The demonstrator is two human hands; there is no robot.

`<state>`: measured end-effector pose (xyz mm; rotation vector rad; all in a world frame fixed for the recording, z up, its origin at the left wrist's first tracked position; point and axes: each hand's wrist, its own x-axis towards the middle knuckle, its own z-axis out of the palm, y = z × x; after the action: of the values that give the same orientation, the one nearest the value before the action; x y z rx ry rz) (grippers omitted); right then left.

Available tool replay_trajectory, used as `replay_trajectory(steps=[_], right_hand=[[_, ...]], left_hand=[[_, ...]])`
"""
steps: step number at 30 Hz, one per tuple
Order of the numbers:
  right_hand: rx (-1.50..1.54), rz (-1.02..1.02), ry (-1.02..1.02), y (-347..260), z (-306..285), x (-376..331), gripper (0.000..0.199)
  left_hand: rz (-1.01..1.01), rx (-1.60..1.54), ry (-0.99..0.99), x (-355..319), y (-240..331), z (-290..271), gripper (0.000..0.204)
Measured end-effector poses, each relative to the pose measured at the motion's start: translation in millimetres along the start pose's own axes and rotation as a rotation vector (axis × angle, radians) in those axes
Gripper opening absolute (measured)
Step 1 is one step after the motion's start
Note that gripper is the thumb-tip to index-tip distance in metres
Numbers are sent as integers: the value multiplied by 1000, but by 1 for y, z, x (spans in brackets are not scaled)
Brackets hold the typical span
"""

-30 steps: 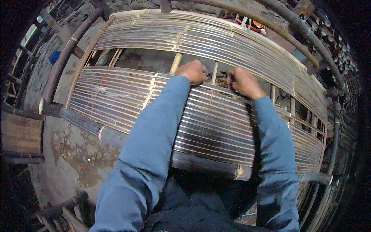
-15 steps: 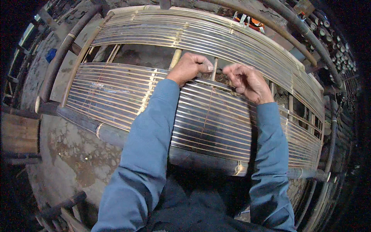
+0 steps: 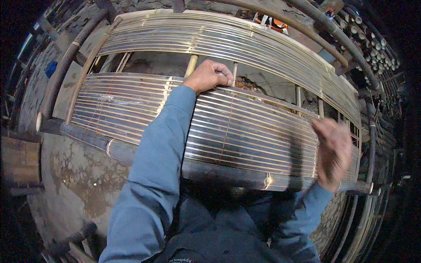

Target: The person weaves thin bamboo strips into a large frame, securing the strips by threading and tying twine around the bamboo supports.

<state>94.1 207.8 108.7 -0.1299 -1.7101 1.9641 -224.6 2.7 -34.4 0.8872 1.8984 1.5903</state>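
Note:
My left hand [image 3: 208,76] is closed in a pinch at the far edge of the near panel of thin bamboo strips [image 3: 245,127]. Its fingertips are beside a narrow crosspiece [image 3: 235,72]; whatever they hold is too small to make out. A fine reddish thread [image 3: 226,127] runs down across the strips from near that spot. My right hand [image 3: 333,151] is raised above the right part of the panel, its fingers smeared by motion. The strips lie side by side with narrow gaps, bound by pale ties [image 3: 164,96].
A far band of strips [image 3: 245,44] lies beyond an open gap in the frame. Thick dark bamboo poles [image 3: 210,173] border the near side. Cut bamboo poles [image 3: 370,39] are stacked at the far right. A blue thing [image 3: 51,69] lies at the left.
My right hand has swung away from my left hand, to the right and nearer to me. The left hand keeps its pinch at the panel's edge. The view has shifted slightly.

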Motion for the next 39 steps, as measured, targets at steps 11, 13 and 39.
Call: replay_trajectory(steps=[11, 13, 39], right_hand=[[522, -219, 50, -93, -72, -153, 30], [588, -199, 12, -94, -66, -154, 23], [-207, 150, 408, -102, -71, -215, 39]], left_hand=[[18, 555, -1, -3, 4, 5, 25], [48, 573, 25, -8, 4, 3, 25], [471, 575, -84, -157, 73, 134, 32]])
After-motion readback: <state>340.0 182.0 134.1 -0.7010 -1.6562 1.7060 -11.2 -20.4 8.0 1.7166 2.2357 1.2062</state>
